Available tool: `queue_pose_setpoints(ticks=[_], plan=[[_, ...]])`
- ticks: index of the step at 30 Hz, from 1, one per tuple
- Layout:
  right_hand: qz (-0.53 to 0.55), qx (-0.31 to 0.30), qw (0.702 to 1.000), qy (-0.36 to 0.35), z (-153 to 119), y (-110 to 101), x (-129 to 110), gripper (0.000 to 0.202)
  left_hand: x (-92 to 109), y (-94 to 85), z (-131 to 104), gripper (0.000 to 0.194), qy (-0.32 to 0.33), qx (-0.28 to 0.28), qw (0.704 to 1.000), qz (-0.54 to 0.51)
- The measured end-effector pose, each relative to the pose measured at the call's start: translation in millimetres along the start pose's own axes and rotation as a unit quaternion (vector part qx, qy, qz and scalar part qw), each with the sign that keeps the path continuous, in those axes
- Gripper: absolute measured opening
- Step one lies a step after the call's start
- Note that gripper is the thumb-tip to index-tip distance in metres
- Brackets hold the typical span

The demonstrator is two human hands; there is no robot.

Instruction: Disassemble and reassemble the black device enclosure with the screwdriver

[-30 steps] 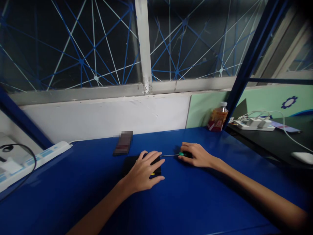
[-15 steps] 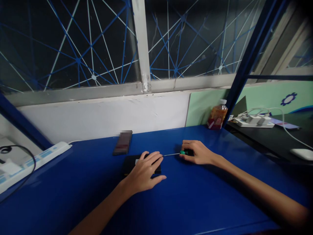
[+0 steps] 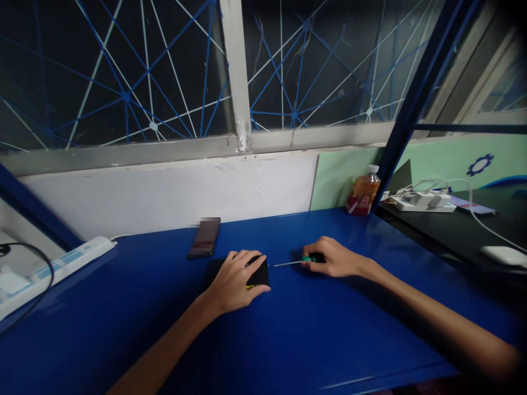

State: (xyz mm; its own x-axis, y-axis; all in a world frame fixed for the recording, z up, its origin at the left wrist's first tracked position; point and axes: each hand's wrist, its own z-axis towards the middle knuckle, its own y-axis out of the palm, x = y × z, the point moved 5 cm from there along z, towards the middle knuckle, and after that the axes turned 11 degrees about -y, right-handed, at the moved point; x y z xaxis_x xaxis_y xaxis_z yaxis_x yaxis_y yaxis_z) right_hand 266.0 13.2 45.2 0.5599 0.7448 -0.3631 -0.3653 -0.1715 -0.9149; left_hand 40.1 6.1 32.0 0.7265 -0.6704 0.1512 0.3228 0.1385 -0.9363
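Black box (image 3: pixel 259 276) held, screwdriver (image 3: pixel 305 258) at its right side

Work looks under way; how much is done or left cannot be told. On the table (image 3: pixel 313 329), the left hand (image 3: pixel 235 281) clasps the box; the right hand (image 3: pixel 331 259) grips the screwdriver's handle, tip contact unclear. The box is flat, partly covered, yellow-marked on its near side.

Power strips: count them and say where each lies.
2: one white power strip at the left end of the blue table, cut off by the picture's edge; another white strip on the black table at right, holding plugs. Others may be hidden.
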Motion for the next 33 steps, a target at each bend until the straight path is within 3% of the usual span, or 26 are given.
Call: queue_pose_setpoints(ticks=[14,33], plan=[[0.056,-0.006,0.998,-0.019,1.8,9.9,-5.2,0.02,0.6,-7.1,0.1,0.051,0.002,0.055,0.998,-0.014],[0.047,-0.01,0.999,-0.015,2.4,10.1,-8.6,0.019,-0.8,-4.0,-0.6,0.05,0.01,0.06,0.998,-0.007]])
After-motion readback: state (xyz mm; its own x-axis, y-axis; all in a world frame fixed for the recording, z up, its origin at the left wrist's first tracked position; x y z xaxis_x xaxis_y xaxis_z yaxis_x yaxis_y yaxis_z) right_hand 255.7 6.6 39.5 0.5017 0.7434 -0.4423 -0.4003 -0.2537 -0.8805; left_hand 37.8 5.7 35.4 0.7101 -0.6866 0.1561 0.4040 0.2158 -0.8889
